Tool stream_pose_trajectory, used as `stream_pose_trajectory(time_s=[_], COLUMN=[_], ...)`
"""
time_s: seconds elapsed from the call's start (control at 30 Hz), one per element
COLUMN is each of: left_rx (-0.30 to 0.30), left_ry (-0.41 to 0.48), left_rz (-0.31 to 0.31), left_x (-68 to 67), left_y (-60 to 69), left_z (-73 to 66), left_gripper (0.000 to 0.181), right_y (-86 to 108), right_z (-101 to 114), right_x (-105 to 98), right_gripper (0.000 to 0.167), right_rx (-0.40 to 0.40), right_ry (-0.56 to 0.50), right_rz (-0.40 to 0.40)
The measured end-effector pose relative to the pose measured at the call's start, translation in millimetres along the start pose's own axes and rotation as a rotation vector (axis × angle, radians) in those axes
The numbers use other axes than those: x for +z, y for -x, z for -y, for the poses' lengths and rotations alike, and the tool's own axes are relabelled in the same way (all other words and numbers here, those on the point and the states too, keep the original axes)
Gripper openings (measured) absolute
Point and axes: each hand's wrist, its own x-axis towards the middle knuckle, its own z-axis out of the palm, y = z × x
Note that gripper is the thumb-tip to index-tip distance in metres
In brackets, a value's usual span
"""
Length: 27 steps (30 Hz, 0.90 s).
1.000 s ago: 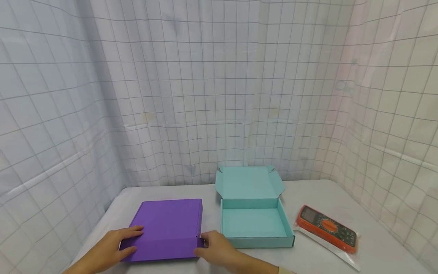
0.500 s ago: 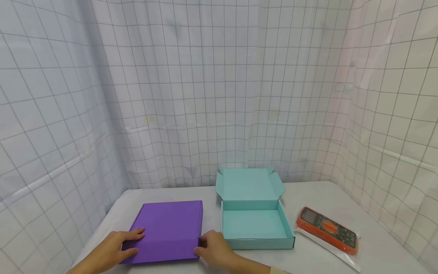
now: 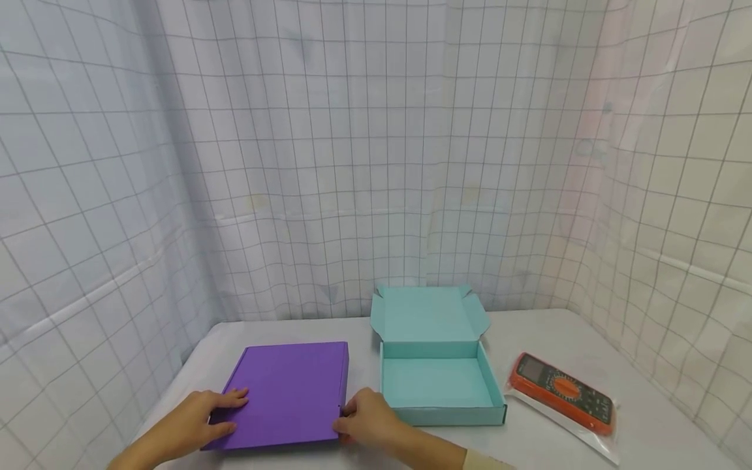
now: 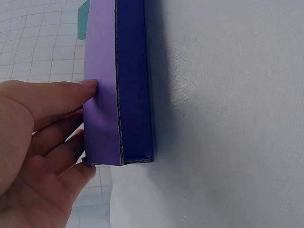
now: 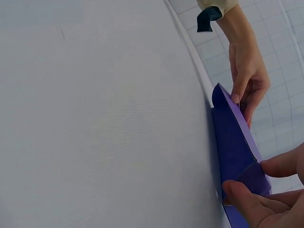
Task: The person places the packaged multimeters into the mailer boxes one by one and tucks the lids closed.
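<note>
A purple cardboard box [image 3: 288, 385] lies at the left of the table with its lid over it. On the lid's left front corner rests my left hand [image 3: 190, 421], fingers spread and nearly straight. In the left wrist view its thumb [image 4: 71, 95] presses the lid's front part, and the other fingers touch the box's side. My right hand [image 3: 370, 421] is at the right front corner, where thumb and index finger pinch a small purple flap [image 5: 255, 179]. The lid's front edge stands a little apart from the dark front wall [image 4: 133, 85].
An open turquoise box [image 3: 435, 385] stands just right of my right hand, its lid [image 3: 424, 314] folded back. Farther right lies an orange and black multimeter [image 3: 561, 391] in a clear plastic bag. Gridded curtains [image 3: 376, 163] surround the white table [image 3: 546, 326].
The crease across the lid's front has faded, and its front part now looks level with the rest. My right fingers shifted slightly at the corner. My left hand stayed nearly in place.
</note>
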Motion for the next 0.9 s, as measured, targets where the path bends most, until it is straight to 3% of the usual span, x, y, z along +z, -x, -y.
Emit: stream_pose_trajectory(time_s=[0.3,0.7,0.9], left_rx=[-0.002,-0.027,-0.031], left_ry=[0.029,0.031,0.053], left_rz=[0.013,0.027,0.038], left_x=[-2.9,-5.4,-4.3], left_y=[-1.4,-1.5,-0.8], left_z=[0.1,-0.8,1.2], left_gripper=[0.039,0.04,0.041], right_y=[0.3,-1.7,-3.2], right_z=[2.5,5.1,2.9], right_x=[0.0,-0.2,-1.5], right_gripper=[0.01,0.008,0.008], right_rx=[0.054,0.052,0.038], right_ry=[-0.015,-0.096,-0.036], right_rz=[-0.002,0.016,0.038])
